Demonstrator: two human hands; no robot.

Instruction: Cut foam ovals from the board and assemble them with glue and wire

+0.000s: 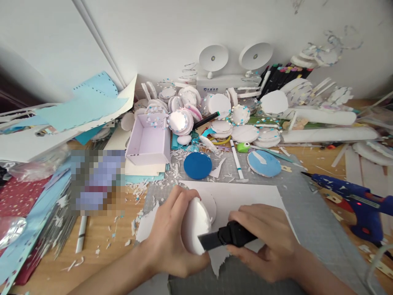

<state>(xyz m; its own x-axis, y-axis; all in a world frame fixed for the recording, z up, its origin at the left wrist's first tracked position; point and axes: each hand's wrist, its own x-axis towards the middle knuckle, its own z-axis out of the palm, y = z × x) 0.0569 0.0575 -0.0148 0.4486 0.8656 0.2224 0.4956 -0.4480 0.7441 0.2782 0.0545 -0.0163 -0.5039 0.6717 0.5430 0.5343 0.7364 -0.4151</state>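
Observation:
My left hand (170, 233) is wrapped round a white foam disc (195, 223), holding it on edge above a white sheet (245, 196) on the grey cutting mat (310, 221). My right hand (264, 241) grips a black craft knife (225, 237), its blade resting against the disc's lower rim. Another white round piece (210, 203) lies flat on the sheet just behind the disc.
A blue disc (197, 165) and a light blue disc (264, 163) lie on the mat's far side. A blue glue gun (356, 200) sits at right. A pink open box (149, 140), stacked white discs, markers and paper scraps crowd the back; paper sheets pile at left.

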